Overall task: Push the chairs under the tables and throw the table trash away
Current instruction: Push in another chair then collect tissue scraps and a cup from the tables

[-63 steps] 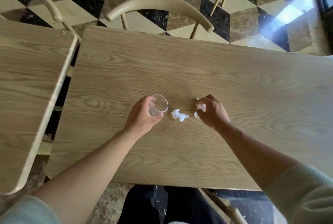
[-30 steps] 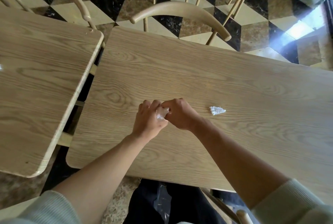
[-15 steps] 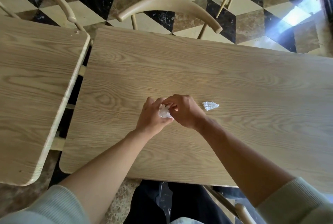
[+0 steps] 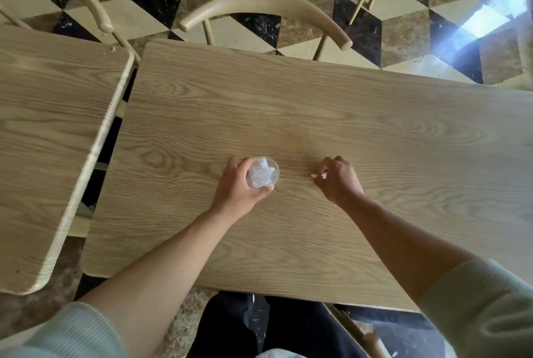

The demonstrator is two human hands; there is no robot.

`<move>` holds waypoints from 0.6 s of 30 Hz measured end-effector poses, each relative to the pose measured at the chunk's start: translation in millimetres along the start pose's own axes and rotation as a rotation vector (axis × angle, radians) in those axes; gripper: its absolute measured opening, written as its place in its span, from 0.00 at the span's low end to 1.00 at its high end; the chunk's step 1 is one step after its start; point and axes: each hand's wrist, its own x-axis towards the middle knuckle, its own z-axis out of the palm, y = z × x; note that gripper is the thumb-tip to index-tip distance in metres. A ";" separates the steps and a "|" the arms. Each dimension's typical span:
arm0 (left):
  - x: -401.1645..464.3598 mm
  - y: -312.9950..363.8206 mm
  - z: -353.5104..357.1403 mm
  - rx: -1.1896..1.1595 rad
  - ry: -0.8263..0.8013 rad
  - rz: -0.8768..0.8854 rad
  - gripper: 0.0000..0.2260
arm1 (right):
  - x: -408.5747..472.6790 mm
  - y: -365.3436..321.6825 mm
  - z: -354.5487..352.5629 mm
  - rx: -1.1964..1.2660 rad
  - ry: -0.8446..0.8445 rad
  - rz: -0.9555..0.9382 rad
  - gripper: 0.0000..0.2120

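Cup with tissue inside sits on surface; paper scrap to its right; chair behind.

Across the top of my view I see a tiled floor laid in a cube pattern of black, brown and cream diamonds. In the upper right of the frame a bright patch of light lies on those tiles. Along the bottom edge, under the near side of the woodwork, I see dark trousers, and speckled brown stone flooring shows just left of them.
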 end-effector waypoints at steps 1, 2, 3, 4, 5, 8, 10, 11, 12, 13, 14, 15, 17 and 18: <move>-1.8 -2.5 -2.6 0.015 0.021 0.003 0.29 | 0.6 -9.2 1.6 0.027 0.010 -0.087 0.05; -3.9 -4.0 -4.5 0.040 0.040 0.011 0.29 | -1.2 -21.2 1.7 0.096 0.020 -0.159 0.04; -6.1 -6.9 -9.0 0.066 0.074 0.014 0.29 | -2.0 -40.0 1.7 0.189 0.024 -0.219 0.04; -8.8 -9.4 -13.4 0.088 0.108 0.015 0.29 | -4.6 -59.6 2.0 0.288 0.036 -0.264 0.05; -11.6 -13.0 -19.0 0.105 0.144 0.007 0.29 | -6.1 -80.6 3.6 0.379 0.039 -0.309 0.05; -24.1 -23.6 -40.7 0.118 0.244 -0.066 0.27 | -12.6 -139.3 18.1 0.409 -0.117 -0.469 0.05; -38.1 -33.0 -58.0 0.122 0.305 -0.128 0.25 | -19.7 -171.1 37.3 0.239 -0.241 -0.578 0.03; -47.1 -38.8 -66.8 0.135 0.328 -0.157 0.25 | -24.5 -185.9 48.2 0.149 -0.255 -0.615 0.02; -57.6 -44.1 -75.2 0.149 0.350 -0.189 0.25 | -30.7 -199.5 58.1 0.068 -0.271 -0.648 0.03; -74.2 -52.9 -87.3 0.156 0.383 -0.230 0.26 | -41.3 -217.3 73.1 -0.021 -0.329 -0.708 0.06; -88.8 -59.0 -96.6 0.161 0.402 -0.254 0.26 | -51.0 -232.1 84.8 -0.131 -0.415 -0.774 0.08; -103.0 -66.0 -104.8 0.175 0.410 -0.270 0.28 | -60.4 -247.0 95.2 -0.255 -0.542 -0.838 0.10; -138.6 -85.6 -121.0 0.206 0.400 -0.284 0.30 | -84.3 -277.3 115.9 -0.482 -0.826 -0.921 0.14; -157.1 -96.6 -129.7 0.204 0.393 -0.280 0.30 | -97.4 -291.7 124.9 -0.577 -0.941 -0.941 0.20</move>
